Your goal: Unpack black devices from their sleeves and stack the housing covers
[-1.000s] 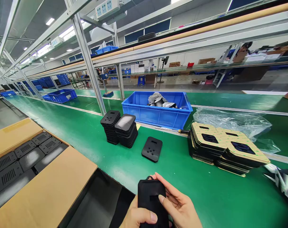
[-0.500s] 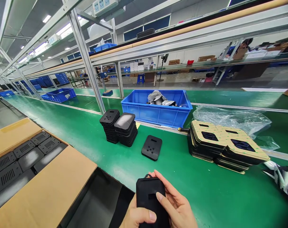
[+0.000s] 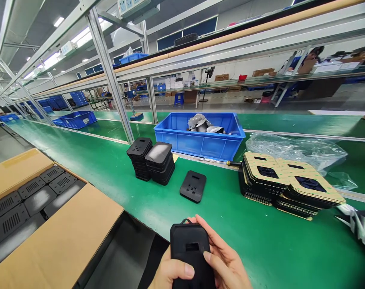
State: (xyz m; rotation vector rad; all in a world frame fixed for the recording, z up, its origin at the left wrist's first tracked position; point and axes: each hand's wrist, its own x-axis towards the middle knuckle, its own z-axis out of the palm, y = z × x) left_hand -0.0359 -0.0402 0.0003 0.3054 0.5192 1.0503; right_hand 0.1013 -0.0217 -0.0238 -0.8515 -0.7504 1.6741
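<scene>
Both hands hold a black plastic case (image 3: 192, 235) with a rectangular slot and a small loop at its top end. My left hand (image 3: 173, 271) grips its left side, thumb lying across the face below the slot. Around the right side wraps my right hand (image 3: 226, 261), with its thumb at the edge near the slot and fingertips behind the top corner. The case's lower end is cut off by the frame. Beyond it a single black cover plate (image 3: 193, 186), with a slot and star-shaped holes, lies flat on the green bench (image 3: 230, 224).
Two stacks of black covers (image 3: 160, 162) stand behind the plate. Adhesive-backed panels (image 3: 275, 180) are piled at right, beside clear plastic film (image 3: 303, 150). A blue bin (image 3: 197, 142) holds crumpled scraps. At left, an open cardboard box (image 3: 65, 228) contains black vented covers (image 3: 11, 220).
My right thumb has slid off the slot to the case's right edge, so the slot shows fully. My left thumb has shifted slightly left and up.
</scene>
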